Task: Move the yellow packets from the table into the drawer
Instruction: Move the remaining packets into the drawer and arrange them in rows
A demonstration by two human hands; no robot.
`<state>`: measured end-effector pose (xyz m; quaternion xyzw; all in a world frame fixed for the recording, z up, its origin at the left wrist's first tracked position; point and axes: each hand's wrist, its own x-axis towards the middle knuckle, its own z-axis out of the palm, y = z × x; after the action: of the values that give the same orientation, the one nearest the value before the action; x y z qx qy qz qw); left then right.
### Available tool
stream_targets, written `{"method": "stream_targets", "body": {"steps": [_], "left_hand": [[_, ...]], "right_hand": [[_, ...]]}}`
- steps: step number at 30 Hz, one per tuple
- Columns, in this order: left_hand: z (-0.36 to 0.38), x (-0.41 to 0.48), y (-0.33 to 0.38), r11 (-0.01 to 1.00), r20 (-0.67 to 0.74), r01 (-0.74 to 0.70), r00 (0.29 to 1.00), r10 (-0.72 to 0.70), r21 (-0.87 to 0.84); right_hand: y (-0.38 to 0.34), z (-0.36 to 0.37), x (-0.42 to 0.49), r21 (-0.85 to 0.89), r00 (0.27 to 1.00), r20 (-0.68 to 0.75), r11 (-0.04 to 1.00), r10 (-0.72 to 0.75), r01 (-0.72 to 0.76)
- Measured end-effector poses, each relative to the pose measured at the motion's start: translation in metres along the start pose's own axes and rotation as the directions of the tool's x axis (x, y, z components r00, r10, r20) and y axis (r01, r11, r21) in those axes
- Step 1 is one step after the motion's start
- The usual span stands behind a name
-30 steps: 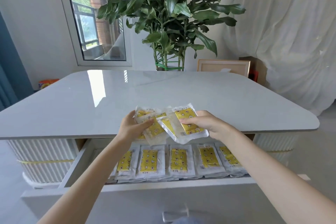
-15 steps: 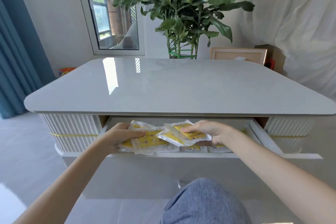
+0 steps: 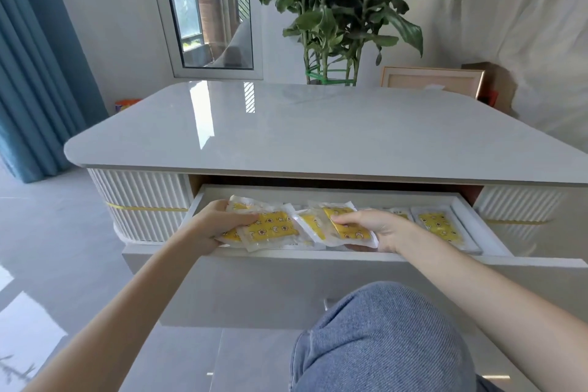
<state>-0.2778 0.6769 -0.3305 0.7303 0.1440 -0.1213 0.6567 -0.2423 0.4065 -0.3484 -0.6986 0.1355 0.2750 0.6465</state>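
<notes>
Left hand: my left hand [image 3: 219,226] is clamped on a fanned bunch of yellow packets [image 3: 270,227], thumb on top and fingers underneath, at the left end of the drawer [image 3: 318,254].
Right hand: my right hand [image 3: 378,229] pinches a second packet bunch [image 3: 345,226], fingers pressing on top, near the middle of the drawer's front edge.
What changed: a second ago I held both bunches over the near edge of the table [image 3: 318,130]; since then I have brought them down below the tabletop, and they now sit inside the open drawer, above the packets lying there.
Resting packets: one flat packet [image 3: 440,226] shows clearly near the drawer's right wall; others are mostly hidden under my hands.
Table: I see no packets left on the tabletop.
Meaning for the task: judging by this, these are the last packets, so once I let go the move is nearly done.
Next: lay both bunches flat and let go.
Risk: the slippery sleeves could slide crooked or catch on the front edge.
</notes>
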Motion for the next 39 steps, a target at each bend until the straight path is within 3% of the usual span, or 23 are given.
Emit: {"method": "stream_targets", "body": {"steps": [8, 13, 17, 21, 26, 30, 35, 39], "left_hand": [[-0.015, 0.014, -0.004, 0.997, -0.106, 0.051, 0.993, -0.045, 0.058], [-0.031, 0.032, -0.003, 0.988, -0.238, 0.057, 0.971, -0.022, 0.141], [-0.037, 0.044, 0.000, 0.982, -0.247, 0.064, 0.969, -0.019, 0.177], [-0.042, 0.054, 0.003, 0.970, -0.250, 0.107, 0.967, -0.050, 0.219], [-0.045, 0.066, -0.002, 0.962, -0.236, 0.129, 0.969, -0.071, 0.239], [-0.037, 0.068, 0.000, 0.967, -0.237, 0.079, 0.971, -0.020, 0.240], [-0.025, 0.066, 0.004, 0.977, -0.225, 0.026, 0.974, 0.023, 0.211], [-0.022, 0.072, 0.003, 0.988, -0.189, 0.103, 0.979, -0.081, 0.112]], "right_hand": [[-0.011, 0.011, 0.023, -0.053, 0.988, -0.155, 0.998, 0.028, -0.036], [-0.018, 0.042, 0.049, -0.079, 0.988, -0.146, 0.995, 0.044, -0.056], [-0.005, 0.063, 0.101, -0.115, 0.984, -0.175, 0.993, 0.020, -0.040], [-0.009, 0.083, 0.094, -0.109, 0.968, -0.247, 0.992, 0.036, -0.065], [-0.006, 0.067, 0.119, -0.222, 0.952, -0.298, 0.975, -0.071, 0.004], [-0.006, 0.052, 0.111, -0.406, 0.922, -0.350, 0.914, -0.167, 0.011], [-0.004, 0.021, 0.100, -0.499, 0.903, -0.382, 0.866, -0.198, -0.022], [-0.001, 0.007, 0.085, -0.678, 0.862, -0.439, 0.723, -0.253, -0.133]]}}
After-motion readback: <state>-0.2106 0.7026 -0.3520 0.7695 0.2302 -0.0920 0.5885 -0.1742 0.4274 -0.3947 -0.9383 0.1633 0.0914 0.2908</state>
